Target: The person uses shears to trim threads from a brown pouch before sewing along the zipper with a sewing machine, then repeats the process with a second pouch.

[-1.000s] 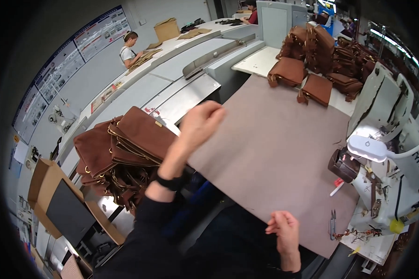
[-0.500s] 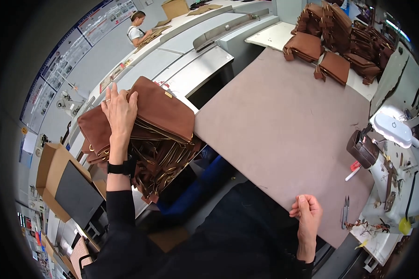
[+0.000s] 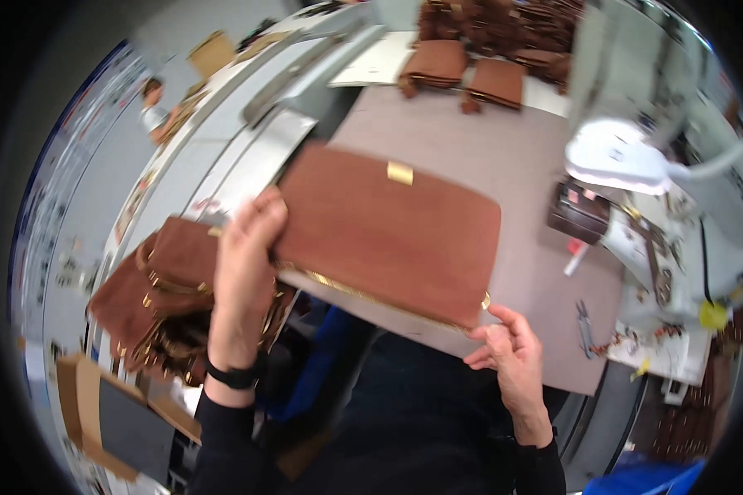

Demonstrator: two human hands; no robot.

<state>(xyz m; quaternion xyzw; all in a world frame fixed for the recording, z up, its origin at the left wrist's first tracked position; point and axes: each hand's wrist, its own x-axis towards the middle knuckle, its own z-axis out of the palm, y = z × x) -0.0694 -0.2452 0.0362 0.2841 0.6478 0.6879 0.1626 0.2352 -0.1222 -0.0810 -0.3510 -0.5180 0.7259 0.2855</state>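
Observation:
My left hand grips the left end of a flat brown pouch with a small gold tab and a gold zip along its near edge, held over the greyish-pink work surface. My right hand is at the pouch's lower right corner, fingertips pinched on it near a gold ring. To the left, more brown pouches with straps lie in a pile.
Brown bags are stacked at the back. At right stand a sewing machine with a white lamp and metal snips. An open cardboard box is at lower left; a person sits at the far bench.
My left hand has lifted a pouch from the pile and brought it rightward over the work surface. My right hand has closed on its corner. The view has shifted and blurred.

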